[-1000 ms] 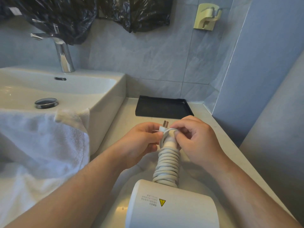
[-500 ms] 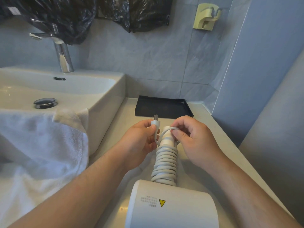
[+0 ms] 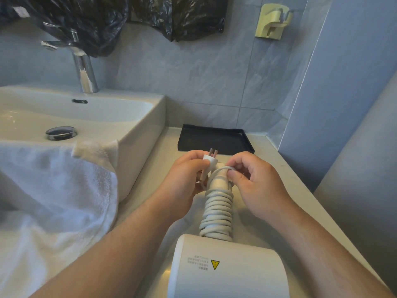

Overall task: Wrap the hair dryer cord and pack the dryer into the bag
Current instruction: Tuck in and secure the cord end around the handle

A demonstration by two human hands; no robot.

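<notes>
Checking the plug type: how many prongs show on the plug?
2. One prong and the other stand side by side at the top of the plug, just above the left hand. A third could be hidden behind them.

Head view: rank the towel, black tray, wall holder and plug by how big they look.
1. white towel, though closest to the camera
2. black tray
3. wall holder
4. plug, partly covered by the left hand

dryer point(image 3: 227, 269) lies on the desk point(image 3: 154, 173), right of the sink point(image 3: 137, 134); a towel point(image 3: 53, 179) drapes over the sink's near rim; a tray point(image 3: 214, 138) sits behind the dryer.
</notes>
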